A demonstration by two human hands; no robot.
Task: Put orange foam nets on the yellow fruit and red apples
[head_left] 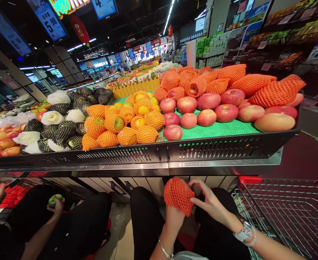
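Note:
An orange foam fruit net (pixel 177 194) is in front of me, below the edge of the fruit stand. My left hand (pixel 174 213) reaches up into or behind it, and the mesh hides its fingers. Whether a fruit is inside the net, I cannot tell. At the net's right edge, my right hand (pixel 208 203) pinches the mesh between thumb and fingers. Above my hands, bare red apples (pixel 188 104) sit on a green mat (pixel 213 130), with more fruit in orange nets (pixel 276 92) piled behind them.
A black display rim (pixel 224 146) with a metal ledge (pixel 215 168) runs across ahead. Orange-netted fruit (pixel 99 126) lies left of the apples. At right stands a shopping cart (pixel 289 213). A person's hand (pixel 56 205) at left holds a green fruit (pixel 55 199).

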